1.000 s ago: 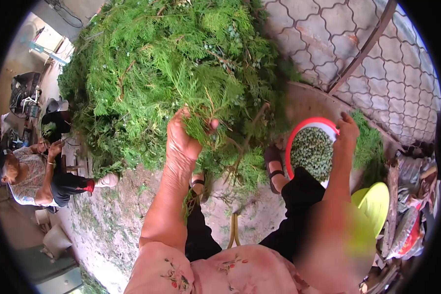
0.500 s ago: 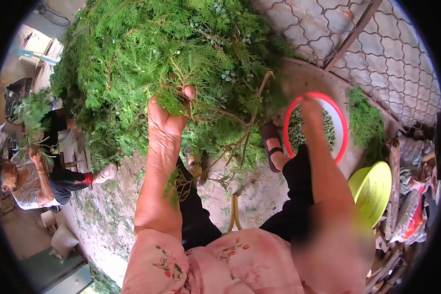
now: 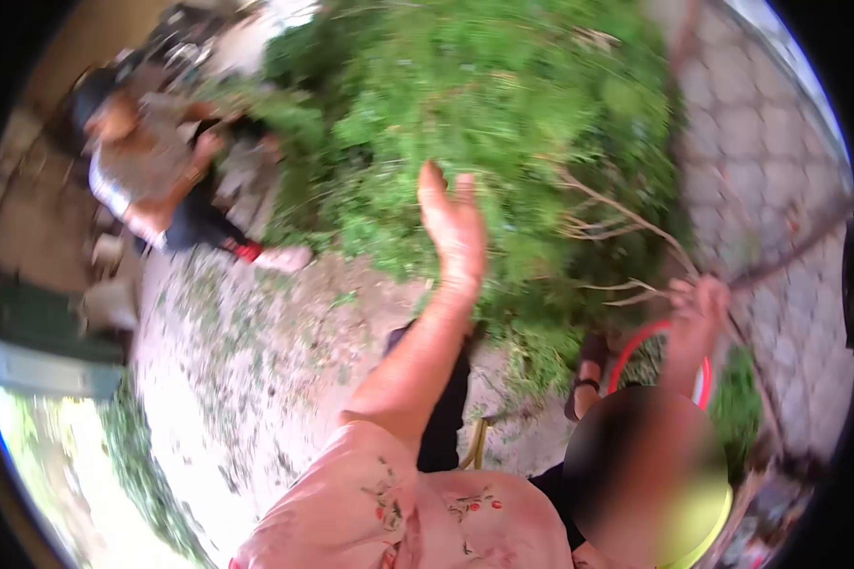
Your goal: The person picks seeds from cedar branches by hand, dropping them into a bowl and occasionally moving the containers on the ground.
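Observation:
My left hand (image 3: pixel 455 223) reaches out over the edge of the big green leafy pile (image 3: pixel 503 114), its fingers apart and nothing seen in them. On the right, my right hand (image 3: pixel 700 302) is closed round the base of a branch (image 3: pixel 636 220); its bare twigs point left into the pile. Below that hand, the red-rimmed basin (image 3: pixel 636 343) is partly covered by my right forearm. The view is smeared by motion.
A person in a dark cap (image 3: pixel 152 175) sits at the left, holding greenery. Wire mesh and a rusty bar (image 3: pixel 797 248) stand at the right. A yellow-green basin (image 3: pixel 716 531) is at the lower right. Cut sprigs (image 3: pixel 735 403) lie by the mesh.
The view has swung left. My right hand has left the basin and taken hold of a branch. My left hand, which was among sprigs, is now open and stretched forward.

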A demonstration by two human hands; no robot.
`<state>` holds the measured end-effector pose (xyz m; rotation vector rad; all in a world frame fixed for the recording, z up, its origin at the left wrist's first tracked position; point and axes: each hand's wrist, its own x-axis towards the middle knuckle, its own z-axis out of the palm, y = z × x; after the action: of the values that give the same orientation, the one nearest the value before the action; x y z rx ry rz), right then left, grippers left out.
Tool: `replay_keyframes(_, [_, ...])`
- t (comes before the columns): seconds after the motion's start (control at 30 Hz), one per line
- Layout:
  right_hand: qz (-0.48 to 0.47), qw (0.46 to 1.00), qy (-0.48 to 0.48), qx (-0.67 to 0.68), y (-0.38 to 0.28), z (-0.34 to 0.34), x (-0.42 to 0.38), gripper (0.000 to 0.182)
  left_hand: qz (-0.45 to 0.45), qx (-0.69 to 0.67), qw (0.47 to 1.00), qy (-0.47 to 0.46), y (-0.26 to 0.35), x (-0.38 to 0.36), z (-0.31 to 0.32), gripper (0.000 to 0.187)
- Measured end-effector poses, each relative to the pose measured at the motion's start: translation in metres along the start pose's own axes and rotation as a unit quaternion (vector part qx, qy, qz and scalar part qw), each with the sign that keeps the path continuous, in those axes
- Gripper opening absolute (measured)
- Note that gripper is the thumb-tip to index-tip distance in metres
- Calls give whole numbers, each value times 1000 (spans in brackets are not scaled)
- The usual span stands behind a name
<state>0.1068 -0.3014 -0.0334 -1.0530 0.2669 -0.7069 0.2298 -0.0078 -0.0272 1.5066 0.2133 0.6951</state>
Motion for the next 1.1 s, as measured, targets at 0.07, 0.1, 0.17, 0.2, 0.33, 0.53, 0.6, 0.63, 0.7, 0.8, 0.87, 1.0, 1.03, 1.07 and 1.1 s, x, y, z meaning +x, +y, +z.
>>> replay_keyframes(0.07, [-58,993,16,-97,-22,18,-1,23,362,242,900,21,69,-5,-21,47])
replay_keyframes(0.1, [-122,971,22,-202,-31,41,-13,27,424,233,873,-61,97,-11,-32,48])
replay_keyframes(0.17, [-171,944,-19,-282,-23,93,-43,32,517,220,809,-172,131,-31,-55,47])
replay_keyframes(0.2, [-224,894,-68,-382,-25,95,-45,30,515,217,809,-179,129,-35,-53,45])
replay_keyframes(0.33, [-338,777,-286,-447,-20,136,-86,28,421,297,826,-230,114,-35,-123,49])
replay_keyframes(0.53, [-251,770,-466,-357,-2,194,-156,31,491,367,768,-188,131,-36,-205,47])
replay_keyframes(0.6, [-260,716,-535,-365,-2,202,-172,35,406,412,760,-297,111,-38,-235,43])
replay_keyframes(0.63, [-187,730,-553,-357,-1,205,-184,43,324,411,783,-338,113,-39,-248,39])
replay_keyframes(0.7, [-221,728,-531,-372,-8,212,-197,53,245,421,820,-301,97,-43,-278,33])
replay_keyframes(0.8, [-283,764,-450,-365,1,203,-189,51,20,474,852,-221,62,-33,-366,27])
replay_keyframes(0.87, [-201,799,-447,-347,-7,195,-174,34,-327,225,917,27,56,-34,-464,23])
replay_keyframes(1.0, [-190,828,-385,-361,16,150,-135,19,-102,42,894,435,100,-90,-771,30])
replay_keyframes(1.03, [-173,837,-362,-373,24,136,-126,19,18,202,764,613,158,-92,-790,37])
replay_keyframes(1.07, [-156,843,-339,-387,32,122,-119,18,-8,485,539,689,190,-119,-879,46])
replay_keyframes(1.1, [-155,843,-341,-385,38,110,-114,18,39,421,540,728,225,-143,-926,48])
